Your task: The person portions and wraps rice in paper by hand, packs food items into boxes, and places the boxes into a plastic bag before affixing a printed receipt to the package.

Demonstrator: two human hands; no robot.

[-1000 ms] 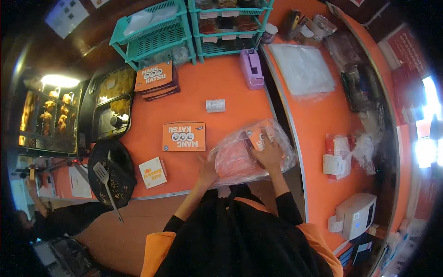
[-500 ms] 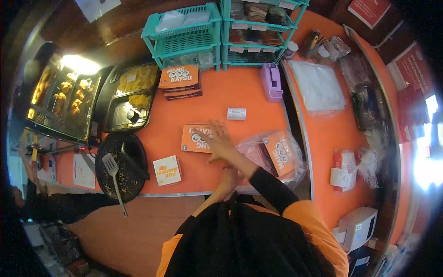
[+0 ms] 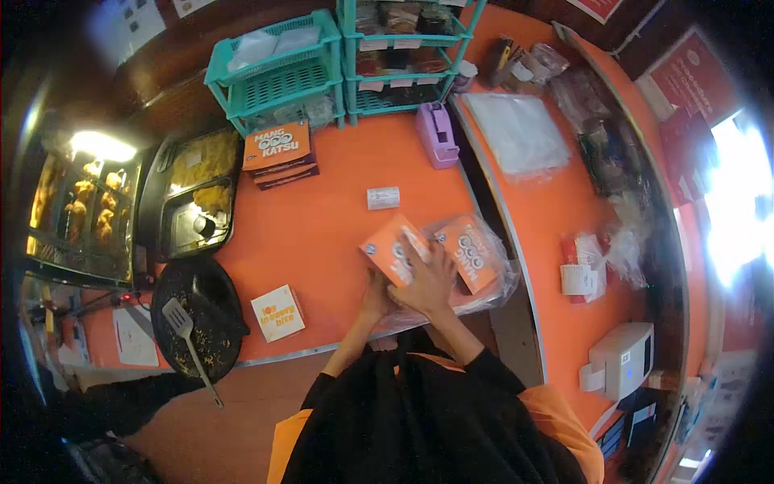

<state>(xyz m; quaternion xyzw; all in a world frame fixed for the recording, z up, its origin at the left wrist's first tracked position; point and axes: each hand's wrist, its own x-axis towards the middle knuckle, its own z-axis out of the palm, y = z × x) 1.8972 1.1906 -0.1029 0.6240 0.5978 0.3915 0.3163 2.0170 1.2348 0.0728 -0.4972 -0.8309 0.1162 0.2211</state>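
An orange "Mang Katsu" food box (image 3: 389, 242) is tilted between my hands at the counter's front. My right hand (image 3: 430, 278) lies over its top and right side, fingers spread across the print. Against the lower left side is my left hand (image 3: 376, 297), its fingers partly hidden by the box. Just to the right, a second orange food box (image 3: 471, 256) sits in a clear plastic bag (image 3: 506, 278), close to my right hand. A small white receipt (image 3: 383, 198) lies behind the held box.
On the left are a white box (image 3: 278, 313), a black round tray (image 3: 179, 355) with a spatula (image 3: 190, 339), food trays (image 3: 193, 242) and a lit display case (image 3: 85, 211). Behind stand stacked boxes (image 3: 276, 148), green racks (image 3: 278, 97) and a purple tape dispenser (image 3: 437, 137).
The box that lay flat under my right hand has moved right, beside the bagged box, and is now tilted in both hands. My left hand has come up to its side. The view has turned slightly.
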